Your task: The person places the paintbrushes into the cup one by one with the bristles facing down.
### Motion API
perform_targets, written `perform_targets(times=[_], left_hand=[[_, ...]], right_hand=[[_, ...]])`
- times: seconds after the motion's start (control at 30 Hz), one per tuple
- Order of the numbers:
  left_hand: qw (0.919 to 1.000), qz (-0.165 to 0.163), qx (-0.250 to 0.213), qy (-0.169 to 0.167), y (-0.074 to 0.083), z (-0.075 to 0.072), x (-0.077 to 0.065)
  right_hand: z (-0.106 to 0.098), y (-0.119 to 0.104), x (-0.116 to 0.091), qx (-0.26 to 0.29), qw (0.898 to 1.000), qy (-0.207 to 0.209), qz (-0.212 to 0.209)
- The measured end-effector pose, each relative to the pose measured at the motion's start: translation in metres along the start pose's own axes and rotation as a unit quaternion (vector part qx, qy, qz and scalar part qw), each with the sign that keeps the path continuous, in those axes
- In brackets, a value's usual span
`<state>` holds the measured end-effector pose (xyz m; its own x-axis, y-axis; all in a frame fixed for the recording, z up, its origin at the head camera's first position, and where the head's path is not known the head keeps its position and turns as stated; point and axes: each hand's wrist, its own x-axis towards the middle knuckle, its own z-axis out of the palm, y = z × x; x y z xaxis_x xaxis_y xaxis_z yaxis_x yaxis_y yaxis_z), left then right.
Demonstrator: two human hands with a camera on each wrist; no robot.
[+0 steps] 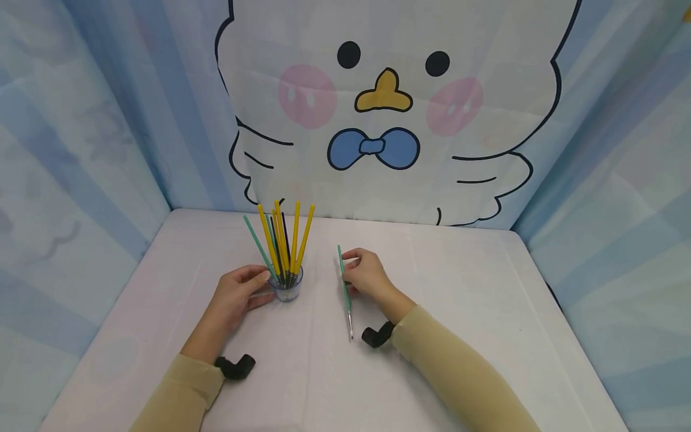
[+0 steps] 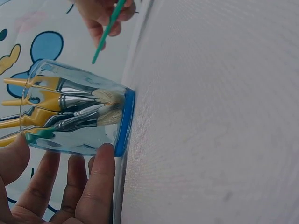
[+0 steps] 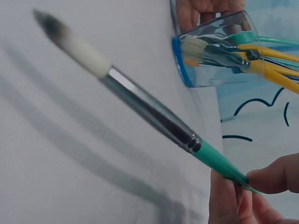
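Observation:
A clear cup with a blue base [image 2: 124, 123] stands upright on the table, holding several paintbrushes [image 1: 294, 240] bristles down, with yellow, green and dark handles. My left hand [image 1: 237, 295] is at the cup's left side; its fingertips [image 2: 103, 156] touch the wall and the thumb lies close to the rim. To the right of the cup, my right hand [image 1: 364, 273] pinches the green handle of a paintbrush [image 3: 152, 112] between thumb and fingers. That brush points bristles down toward me, over the table. Its bristles are pale with a dark tip, above a silver ferrule.
A white cloth covers the table [image 1: 459, 282]. Behind it hangs a curtain [image 1: 378, 192] printed with a cartoon face and blue bow tie, and blue-striped curtains [image 1: 621, 210] close in the sides. A black wrist mount [image 1: 236, 367] juts from each sleeve.

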<state>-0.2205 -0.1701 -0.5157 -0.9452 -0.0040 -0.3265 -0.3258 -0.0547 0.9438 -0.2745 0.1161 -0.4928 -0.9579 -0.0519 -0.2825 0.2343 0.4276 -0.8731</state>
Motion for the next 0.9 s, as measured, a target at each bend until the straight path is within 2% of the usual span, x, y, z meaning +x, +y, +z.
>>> perform_targets(times=[0.33, 0.57, 0.9], left_hand=[[1.0000, -0.004, 0.002, 0.000, 0.001, 0.000, 0.000], [1.0000, -0.004, 0.004, -0.002, 0.001, -0.001, 0.000], [1.0000, -0.003, 0.006, 0.001, 0.001, 0.000, 0.000]], right_hand=[[0.003, -0.016, -0.005, 0.133, 0.991, -0.002, -0.016], [0.005, -0.027, -0.013, 0.179, 0.983, 0.008, -0.047], [0.010, -0.038, -0.018, 0.269, 0.956, 0.061, -0.097]])
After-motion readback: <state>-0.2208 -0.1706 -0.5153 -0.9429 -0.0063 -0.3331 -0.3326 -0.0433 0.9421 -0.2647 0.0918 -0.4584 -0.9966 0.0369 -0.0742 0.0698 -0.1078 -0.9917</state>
